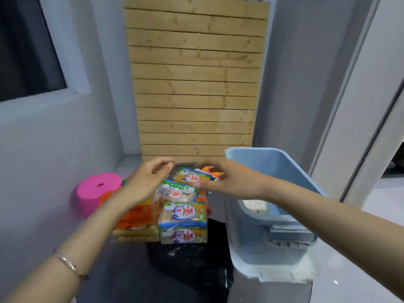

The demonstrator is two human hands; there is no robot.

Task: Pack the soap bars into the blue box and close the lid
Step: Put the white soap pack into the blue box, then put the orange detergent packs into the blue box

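Several wrapped soap bars (183, 215) with green, blue and yellow labels are stacked on a dark surface at the centre, beside orange packs (133, 215). The open blue box (269, 243) stands to their right; a pale item (255, 206) lies inside it. My left hand (146, 182) hovers over the left side of the stack, fingers curled and apart, holding nothing. My right hand (225, 180) reaches across to the far end of the stack, fingers spread over the rear soap bar (190, 177); I cannot tell whether it touches the bar.
A pink round container (96, 193) sits left of the stack. A wooden slatted panel (194, 84) leans against the wall behind. Grey walls close in on the left, a door frame on the right. White paper (282, 274) lies under the blue box.
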